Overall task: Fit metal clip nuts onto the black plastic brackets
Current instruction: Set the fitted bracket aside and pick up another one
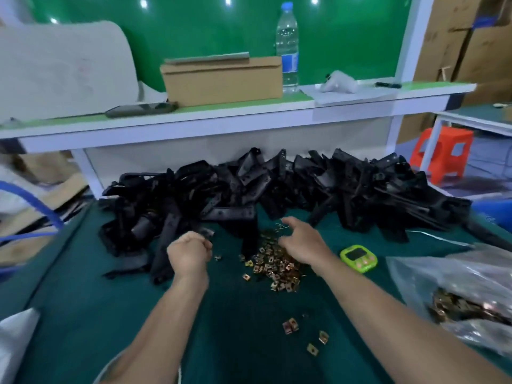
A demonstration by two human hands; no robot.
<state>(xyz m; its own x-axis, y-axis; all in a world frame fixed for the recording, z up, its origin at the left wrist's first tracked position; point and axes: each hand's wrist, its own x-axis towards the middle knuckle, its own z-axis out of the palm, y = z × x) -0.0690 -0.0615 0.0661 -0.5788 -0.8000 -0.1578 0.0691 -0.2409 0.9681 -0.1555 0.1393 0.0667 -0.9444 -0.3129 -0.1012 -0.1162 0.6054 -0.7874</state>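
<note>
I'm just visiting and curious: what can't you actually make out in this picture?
All in the head view:
- Grip of the left hand: curled fingers hide its contents.
- Screen of the green timer: too small, blurred.
- The plastic bag of clip nuts: cut off by the right edge.
- The black brackets: blur merges the heap; fitted clips cannot be told.

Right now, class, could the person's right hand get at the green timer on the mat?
Probably yes. The right hand is open over the clip nuts, and the green timer lies just beside its wrist on the mat, nothing between.
</note>
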